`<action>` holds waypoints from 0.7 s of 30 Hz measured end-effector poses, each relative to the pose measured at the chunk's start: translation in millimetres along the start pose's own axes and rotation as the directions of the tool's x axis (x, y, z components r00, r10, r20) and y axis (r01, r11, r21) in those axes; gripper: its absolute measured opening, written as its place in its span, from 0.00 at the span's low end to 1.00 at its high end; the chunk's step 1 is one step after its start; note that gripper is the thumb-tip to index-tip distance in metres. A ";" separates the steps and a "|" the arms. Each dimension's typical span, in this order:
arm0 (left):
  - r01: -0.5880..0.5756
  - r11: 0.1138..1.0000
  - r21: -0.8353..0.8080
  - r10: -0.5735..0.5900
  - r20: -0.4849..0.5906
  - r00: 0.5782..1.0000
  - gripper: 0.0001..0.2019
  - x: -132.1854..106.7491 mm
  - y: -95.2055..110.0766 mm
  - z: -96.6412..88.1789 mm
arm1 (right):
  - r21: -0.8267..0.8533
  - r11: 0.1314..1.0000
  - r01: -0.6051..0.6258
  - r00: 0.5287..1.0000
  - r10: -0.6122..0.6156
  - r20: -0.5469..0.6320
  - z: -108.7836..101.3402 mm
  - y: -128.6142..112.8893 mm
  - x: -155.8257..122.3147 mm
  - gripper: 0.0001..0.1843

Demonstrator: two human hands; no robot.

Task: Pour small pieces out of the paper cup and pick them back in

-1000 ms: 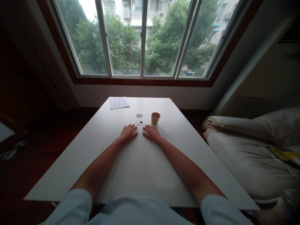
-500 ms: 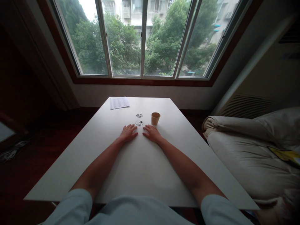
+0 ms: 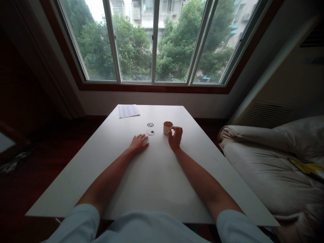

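Seemingly reaching, the right hand (image 3: 175, 139) curls by the cup (image 3: 166, 129), grasp unclear; holding needs a pinch; the left hand (image 3: 138, 143) lies spread, empty.

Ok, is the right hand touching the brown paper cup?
Cannot tell: the head view shows the right hand overlapping the brown paper cup, hiding any contact or gap.

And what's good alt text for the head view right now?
The person's right hand, curled, is at a cup on a white table, grip unclear; the left hand rests palm down. Two circles lie left of the cup, papers at the far-left corner, a window beyond.
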State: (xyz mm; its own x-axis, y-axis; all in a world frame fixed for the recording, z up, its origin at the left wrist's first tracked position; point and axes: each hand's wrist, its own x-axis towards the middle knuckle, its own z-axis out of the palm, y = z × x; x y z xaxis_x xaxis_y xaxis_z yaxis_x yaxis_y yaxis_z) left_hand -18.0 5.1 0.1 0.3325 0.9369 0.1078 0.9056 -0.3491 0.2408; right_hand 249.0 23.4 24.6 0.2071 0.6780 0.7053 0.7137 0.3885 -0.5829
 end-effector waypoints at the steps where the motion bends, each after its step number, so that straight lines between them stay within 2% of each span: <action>1: -0.001 1.000 0.001 0.001 0.002 1.000 0.29 0.0 -0.3 0.1 | 0.013 1.000 0.000 0.999 0.001 -0.034 -1.5 1.0 1.6 0.16; 5: 0.002 1.000 0.000 -0.002 0.009 1.000 0.28 0.4 -1.4 0.8 | 0.036 0.999 -0.038 0.990 0.042 -0.134 -2.9 9.9 7.5 0.19; 7: 0.002 1.000 0.001 -0.002 0.004 1.000 0.28 0.7 -1.9 1.6 | 0.041 0.995 -0.088 0.987 0.093 -0.133 0.2 17.7 9.5 0.21; 9: 0.000 1.000 0.001 0.000 0.000 1.000 0.29 0.9 -2.2 2.5 | 0.064 0.987 -0.146 0.986 0.151 -0.075 6.2 26.9 10.3 0.25; 11: 0.000 1.000 0.000 0.000 -0.002 1.000 0.29 0.9 -2.4 3.0 | 0.104 0.973 -0.208 0.978 0.205 0.038 14.0 36.4 10.1 0.30; 15: -0.002 1.000 -0.006 0.002 0.000 1.000 0.29 0.5 -1.9 2.3 | 0.120 0.933 -0.339 0.925 0.306 0.227 28.0 52.4 9.0 0.38; 18: 0.004 1.000 -0.010 -0.004 0.002 1.000 0.29 0.2 -1.0 1.2 | 0.128 0.911 -0.393 0.890 0.342 0.301 32.5 59.1 9.4 0.39; 21: 0.004 1.000 -0.010 -0.004 0.002 1.000 0.28 0.1 -0.6 1.0 | 0.125 0.910 -0.396 0.879 0.336 0.338 33.5 61.4 10.1 0.41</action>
State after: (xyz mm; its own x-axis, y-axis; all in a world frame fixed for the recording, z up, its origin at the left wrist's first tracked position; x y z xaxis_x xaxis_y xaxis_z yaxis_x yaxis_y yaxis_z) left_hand -18.3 5.4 -1.0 0.3291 0.9384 0.1051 0.9043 -0.3452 0.2512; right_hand 272.5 75.0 -17.6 0.1955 0.9376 0.2876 0.4840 0.1628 -0.8598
